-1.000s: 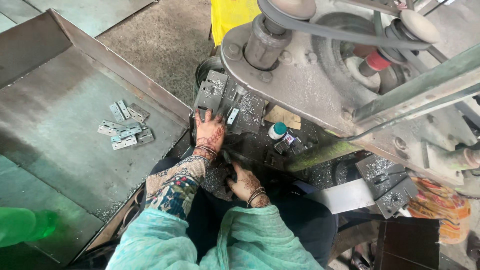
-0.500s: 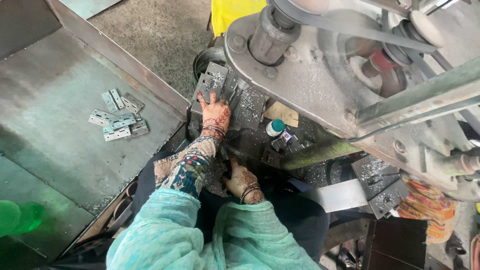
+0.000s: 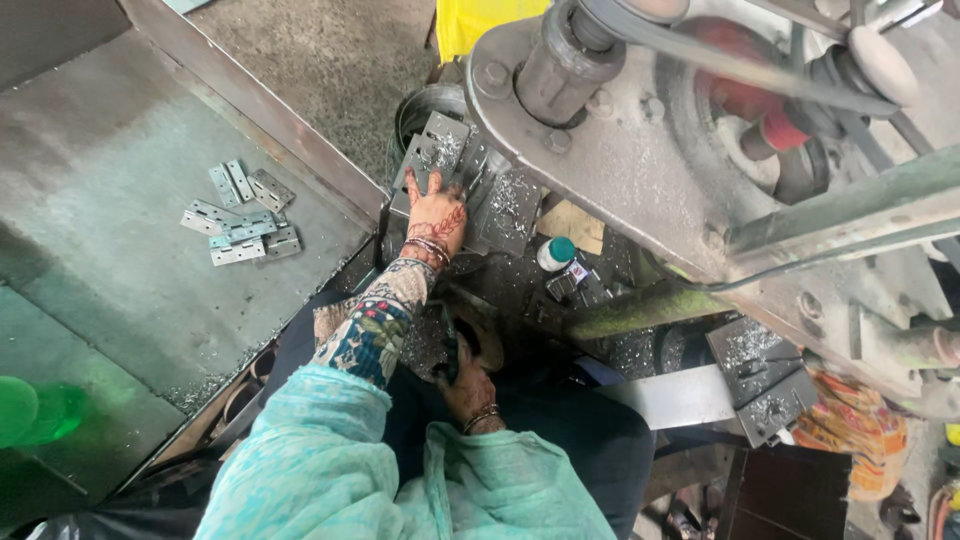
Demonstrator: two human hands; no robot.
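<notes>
Steel plates, dusted with swarf, are stacked under the press frame, and the left hand is laid flat on them, fingers spread, perhaps to steady the stack. The right hand is kept low at the lap (its grip cannot be told), while finished hinge pieces lie well apart on the tray.

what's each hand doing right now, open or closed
Left hand: open, fingers spread flat on the grey metal plates by the machine.
Right hand: curled low near the lap; what it holds cannot be told.
</notes>
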